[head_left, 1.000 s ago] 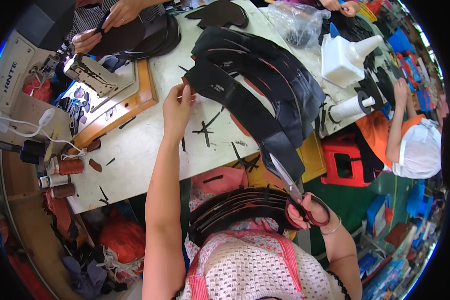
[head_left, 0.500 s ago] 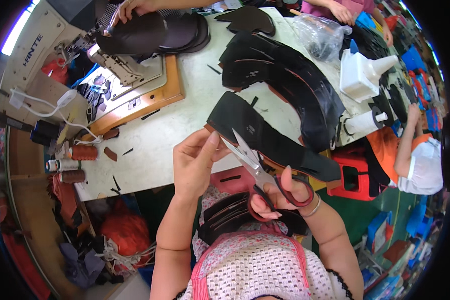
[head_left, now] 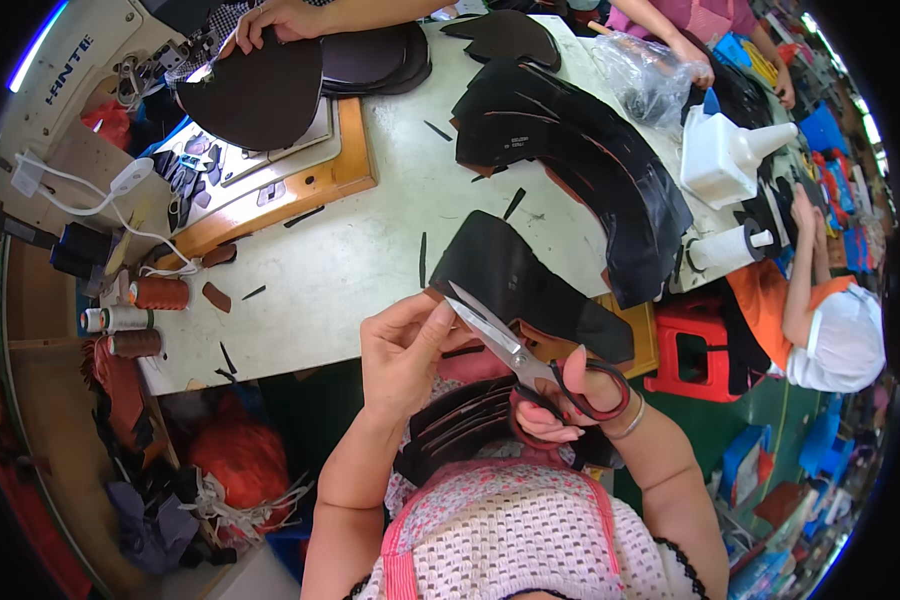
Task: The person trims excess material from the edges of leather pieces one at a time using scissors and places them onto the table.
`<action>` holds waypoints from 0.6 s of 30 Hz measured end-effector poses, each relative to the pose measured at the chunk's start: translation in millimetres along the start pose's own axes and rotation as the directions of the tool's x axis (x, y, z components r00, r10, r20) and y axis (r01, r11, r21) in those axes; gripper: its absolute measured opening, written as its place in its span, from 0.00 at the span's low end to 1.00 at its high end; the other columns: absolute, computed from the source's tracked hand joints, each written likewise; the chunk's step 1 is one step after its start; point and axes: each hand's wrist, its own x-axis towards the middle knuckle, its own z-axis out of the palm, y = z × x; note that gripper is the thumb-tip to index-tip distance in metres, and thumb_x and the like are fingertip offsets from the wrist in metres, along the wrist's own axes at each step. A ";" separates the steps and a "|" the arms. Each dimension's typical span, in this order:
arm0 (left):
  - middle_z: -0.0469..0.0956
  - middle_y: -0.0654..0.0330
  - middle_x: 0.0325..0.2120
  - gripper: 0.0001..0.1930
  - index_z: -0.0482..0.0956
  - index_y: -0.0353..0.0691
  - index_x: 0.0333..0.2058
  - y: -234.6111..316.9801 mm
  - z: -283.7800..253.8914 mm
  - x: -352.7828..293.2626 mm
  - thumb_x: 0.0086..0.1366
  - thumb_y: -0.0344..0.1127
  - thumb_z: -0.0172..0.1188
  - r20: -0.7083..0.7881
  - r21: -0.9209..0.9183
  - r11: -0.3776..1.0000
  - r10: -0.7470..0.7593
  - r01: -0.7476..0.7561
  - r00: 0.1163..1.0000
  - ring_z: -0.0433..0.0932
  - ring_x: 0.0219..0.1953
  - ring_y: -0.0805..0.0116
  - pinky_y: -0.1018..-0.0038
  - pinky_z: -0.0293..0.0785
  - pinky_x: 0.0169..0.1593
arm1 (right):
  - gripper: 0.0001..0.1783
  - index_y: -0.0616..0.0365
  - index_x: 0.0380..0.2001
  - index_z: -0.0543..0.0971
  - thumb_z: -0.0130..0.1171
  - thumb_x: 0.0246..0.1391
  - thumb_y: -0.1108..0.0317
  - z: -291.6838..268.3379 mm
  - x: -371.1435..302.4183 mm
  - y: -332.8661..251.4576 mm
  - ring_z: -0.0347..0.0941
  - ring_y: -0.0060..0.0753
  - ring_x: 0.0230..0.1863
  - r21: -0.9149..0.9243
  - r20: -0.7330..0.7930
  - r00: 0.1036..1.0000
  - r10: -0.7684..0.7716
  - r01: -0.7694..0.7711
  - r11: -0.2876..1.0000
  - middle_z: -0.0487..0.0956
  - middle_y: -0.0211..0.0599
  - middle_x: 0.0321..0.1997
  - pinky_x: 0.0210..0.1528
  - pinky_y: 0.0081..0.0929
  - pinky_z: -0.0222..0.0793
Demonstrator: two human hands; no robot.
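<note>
My left hand (head_left: 398,350) pinches the left corner of a black leather piece (head_left: 515,280), thumb against fingers. The piece slants down to the right, over the table's front edge. In my right hand (head_left: 582,398) is a pair of scissors (head_left: 520,357) with dark red-and-black handles, my fingers through the loops. Its blades point up-left and lie nearly together along the piece's near edge, their tips close to my left fingertips. More black pieces (head_left: 460,418) lie stacked on my lap. A fanned row of curved black pieces (head_left: 580,160) rests on the table beyond.
A sewing machine (head_left: 80,100) stands left, where another person's hand (head_left: 275,18) holds a dark brown piece (head_left: 255,95). Thread spools (head_left: 160,293) line the left edge. At right are a white bottle (head_left: 720,155), a plastic bag (head_left: 640,75) and a red stool (head_left: 695,350). Black scraps dot the table (head_left: 320,270).
The scissor blades have come closer together. The black piece has turned and drawn nearer to me; a thin strip now shows beside it. The other person's brown piece has swung down over the machine bed.
</note>
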 end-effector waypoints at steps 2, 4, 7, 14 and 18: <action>0.78 0.50 0.36 0.09 0.75 0.24 0.40 -1.9 0.7 -4.0 0.66 0.24 0.51 0.006 0.018 1.000 -0.018 0.017 1.000 0.79 0.40 0.62 0.65 0.79 0.48 | 0.40 0.61 0.33 0.68 0.40 0.50 0.28 4.9 6.5 2.3 0.60 0.20 0.15 -0.003 -0.020 0.996 -0.086 0.086 0.996 0.64 0.29 0.22 0.17 0.16 0.56; 0.78 0.50 0.36 0.08 0.75 0.24 0.39 -3.2 4.5 -8.1 0.66 0.24 0.51 -0.002 0.004 1.000 -0.023 0.023 1.000 0.79 0.40 0.62 0.65 0.79 0.48 | 0.39 0.60 0.31 0.69 0.41 0.50 0.28 6.4 9.1 4.6 0.60 0.18 0.14 -0.027 -0.023 0.995 -0.101 0.100 0.995 0.64 0.28 0.21 0.15 0.15 0.55; 0.78 0.50 0.34 0.07 0.75 0.25 0.37 -6.2 8.1 -15.8 0.66 0.24 0.51 -0.017 0.016 0.999 -0.028 0.028 0.999 0.80 0.38 0.62 0.66 0.80 0.45 | 0.38 0.60 0.27 0.70 0.45 0.49 0.28 12.9 -5.8 1.3 0.61 0.16 0.13 -0.190 -0.123 0.989 -0.083 0.059 0.980 0.65 0.26 0.18 0.13 0.14 0.54; 0.77 0.43 0.34 0.08 0.72 0.23 0.34 7.5 22.3 -48.9 0.66 0.23 0.47 0.036 -0.266 0.964 -0.017 0.026 0.999 0.81 0.35 0.54 0.59 0.81 0.42 | 0.13 0.65 0.33 0.72 0.64 0.45 0.73 23.0 -68.2 -33.8 0.73 0.23 0.33 -0.851 -0.413 0.336 -0.847 -0.472 0.228 0.78 0.34 0.32 0.39 0.21 0.70; 0.77 0.43 0.34 0.09 0.73 0.21 0.34 12.3 20.2 -93.9 0.65 0.24 0.47 0.010 -0.309 0.950 -0.055 0.055 0.998 0.81 0.35 0.54 0.60 0.81 0.41 | 0.21 0.60 0.31 0.67 0.70 0.39 0.78 17.6 -81.0 -3.3 0.72 0.19 0.32 -0.649 -0.664 0.642 -0.383 -0.240 0.723 0.77 0.36 0.36 0.39 0.18 0.70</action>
